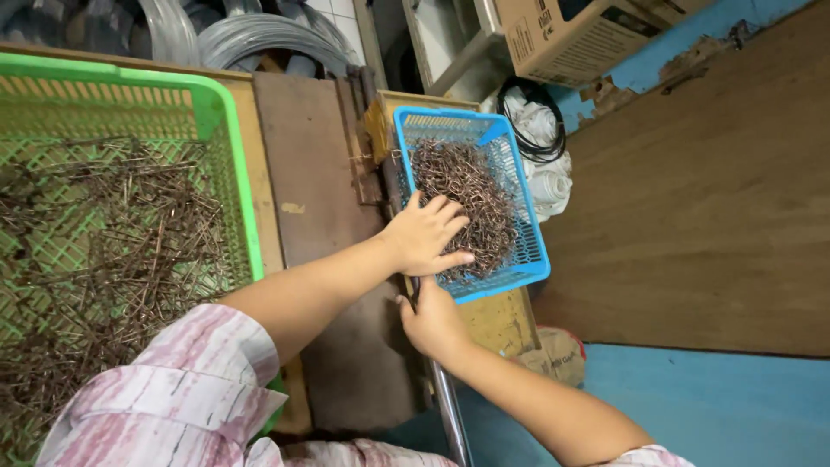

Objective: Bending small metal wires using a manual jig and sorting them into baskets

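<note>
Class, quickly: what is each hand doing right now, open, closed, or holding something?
Left hand: open, fingers spread on the bent wire pieces in the blue basket.
Right hand: closed around a metal bar below the basket.

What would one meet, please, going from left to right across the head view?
Green basket of loose wire pieces → brown board → left hand → blue basket of bent wire → white cloth bundle → wooden floor.

A small blue plastic basket (524, 227) of bent wire pieces (462, 195) sits on the counter (311, 156), right of a large green plastic crate (226, 130) holding straight wire lengths (104, 251).
</note>
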